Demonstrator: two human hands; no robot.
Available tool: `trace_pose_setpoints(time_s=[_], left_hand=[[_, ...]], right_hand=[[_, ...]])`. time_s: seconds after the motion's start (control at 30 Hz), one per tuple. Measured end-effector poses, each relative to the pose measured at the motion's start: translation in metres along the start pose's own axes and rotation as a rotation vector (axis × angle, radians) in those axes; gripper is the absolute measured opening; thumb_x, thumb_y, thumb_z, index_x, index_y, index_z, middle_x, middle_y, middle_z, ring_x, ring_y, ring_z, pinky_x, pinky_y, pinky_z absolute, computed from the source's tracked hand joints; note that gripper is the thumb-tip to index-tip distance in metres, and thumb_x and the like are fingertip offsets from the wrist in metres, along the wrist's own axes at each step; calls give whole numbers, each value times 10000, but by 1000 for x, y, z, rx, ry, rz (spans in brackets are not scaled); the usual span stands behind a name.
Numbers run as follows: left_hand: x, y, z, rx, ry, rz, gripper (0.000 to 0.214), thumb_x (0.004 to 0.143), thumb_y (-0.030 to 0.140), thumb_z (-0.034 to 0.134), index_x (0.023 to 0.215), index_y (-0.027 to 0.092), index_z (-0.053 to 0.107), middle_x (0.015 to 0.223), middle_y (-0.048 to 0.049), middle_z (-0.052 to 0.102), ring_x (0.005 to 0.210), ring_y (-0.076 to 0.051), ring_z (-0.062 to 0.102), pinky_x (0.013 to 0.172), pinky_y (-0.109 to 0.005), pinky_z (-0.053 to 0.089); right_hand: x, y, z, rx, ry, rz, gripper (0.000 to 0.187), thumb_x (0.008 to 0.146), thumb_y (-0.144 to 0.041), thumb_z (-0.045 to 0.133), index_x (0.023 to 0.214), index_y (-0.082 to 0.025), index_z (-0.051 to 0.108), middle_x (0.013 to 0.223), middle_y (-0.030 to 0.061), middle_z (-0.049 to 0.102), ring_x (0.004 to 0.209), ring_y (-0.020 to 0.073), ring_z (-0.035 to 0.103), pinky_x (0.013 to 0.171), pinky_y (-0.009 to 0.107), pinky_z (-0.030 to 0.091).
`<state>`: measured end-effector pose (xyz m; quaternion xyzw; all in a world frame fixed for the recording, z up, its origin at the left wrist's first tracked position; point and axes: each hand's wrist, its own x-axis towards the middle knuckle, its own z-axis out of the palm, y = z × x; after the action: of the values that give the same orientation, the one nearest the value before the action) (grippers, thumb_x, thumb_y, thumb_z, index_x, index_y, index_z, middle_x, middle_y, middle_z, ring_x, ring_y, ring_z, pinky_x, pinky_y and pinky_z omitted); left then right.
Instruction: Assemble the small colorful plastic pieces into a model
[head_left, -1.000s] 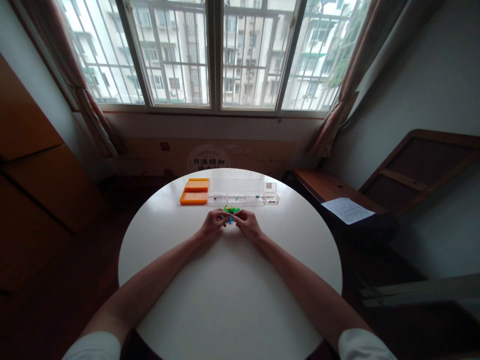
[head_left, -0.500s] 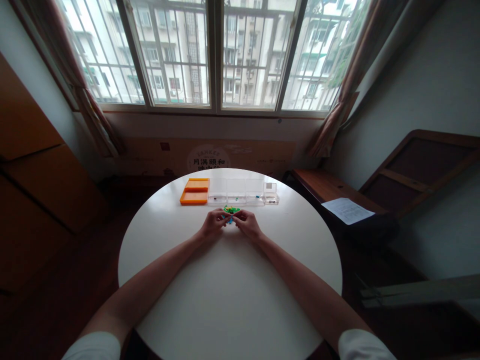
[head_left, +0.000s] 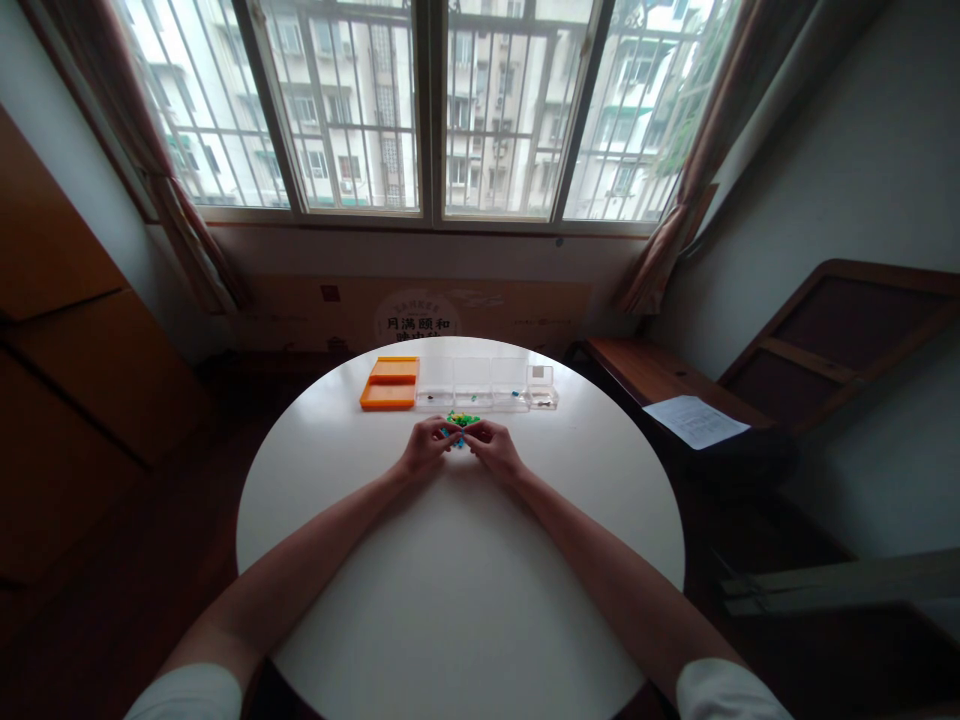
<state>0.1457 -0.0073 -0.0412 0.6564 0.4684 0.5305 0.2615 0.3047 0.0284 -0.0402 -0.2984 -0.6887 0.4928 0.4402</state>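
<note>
Both my hands meet over the far half of a round white table (head_left: 465,580). My left hand (head_left: 429,444) is closed in a pinch, its fingertips close to those of my right hand (head_left: 491,446), which pinches too. Whatever lies between the fingertips is too small to make out. Just behind and between the hands is a cluster of small green, yellow and blue pieces (head_left: 463,420). Behind that stand an orange two-part tray (head_left: 390,379) and, to its right, clear plastic boxes (head_left: 472,375) with a few tiny items in them.
A smaller clear box (head_left: 541,372) with a raised lid ends the row on the right. Beyond the table's right edge, a paper sheet (head_left: 696,421) lies near a wooden bench (head_left: 645,365). A printed cardboard panel (head_left: 525,300) leans under the barred window.
The fingertips have shifted very slightly against each other. The arms, boxes and tray stay where they were.
</note>
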Motion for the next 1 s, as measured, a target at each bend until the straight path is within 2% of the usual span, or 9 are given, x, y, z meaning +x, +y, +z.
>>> trace_pose_setpoints(time_s=[0.37, 1.0], left_hand=[[0, 5, -1, -16, -6, -15, 332, 718, 413, 615, 834, 110, 678, 764, -61, 589, 489, -80, 568, 424, -180, 466], [-1, 4, 0, -43, -27, -17, 341, 734, 419, 594, 826, 104, 685, 767, -64, 580, 473, -68, 555, 406, -173, 446]], right_hand=[[0, 2, 0, -9, -9, -9, 292, 674, -385, 625, 811, -127, 625, 666, 44, 627, 519, 111, 534, 470, 230, 443], [0, -2, 1, -12, 28, 5, 323, 671, -450, 616, 740, -135, 605, 577, 12, 585, 459, 104, 513, 424, 216, 410]])
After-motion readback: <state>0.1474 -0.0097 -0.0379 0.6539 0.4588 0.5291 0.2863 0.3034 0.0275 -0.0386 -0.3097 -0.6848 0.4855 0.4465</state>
